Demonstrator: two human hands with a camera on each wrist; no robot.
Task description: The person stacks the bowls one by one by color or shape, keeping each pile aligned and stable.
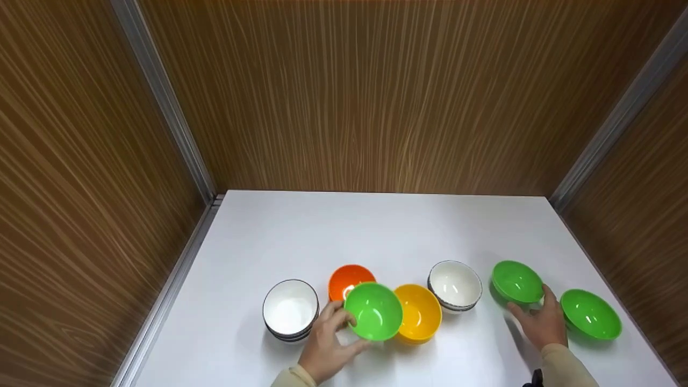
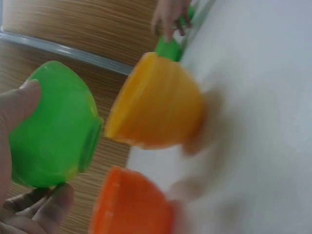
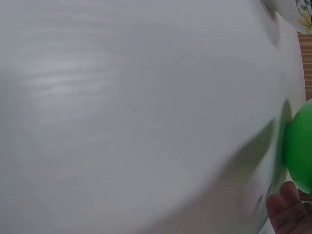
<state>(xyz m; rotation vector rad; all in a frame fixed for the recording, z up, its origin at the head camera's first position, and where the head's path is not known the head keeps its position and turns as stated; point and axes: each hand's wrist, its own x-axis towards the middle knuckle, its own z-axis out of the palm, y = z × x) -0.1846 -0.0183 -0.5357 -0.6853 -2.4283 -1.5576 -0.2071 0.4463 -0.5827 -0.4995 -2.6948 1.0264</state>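
Note:
My left hand [image 1: 329, 341] grips a small green bowl [image 1: 374, 313] by its side, thumb on one side and fingers on the other. In the left wrist view, this green bowl [image 2: 56, 126] is held up off the table. Below it in the head view are an orange bowl [image 1: 349, 279], partly covered, and a yellow bowl [image 1: 420, 312]. At the right, my right hand [image 1: 543, 322] is at the near side of another green bowl [image 1: 517, 280], thumb and fingers spread by its rim. Whether they touch it is hard to tell. The right wrist view shows only fingertips [image 3: 287, 202] beside that bowl [image 3: 300, 146].
A stack of white bowls [image 1: 291, 309] with dark rims stands left of my left hand. Another white stack [image 1: 455, 285] is right of the yellow bowl. A further green bowl [image 1: 591, 314] sits near the white table's [image 1: 344, 226] right edge. Wood-grain panels [image 1: 349, 97] enclose the table.

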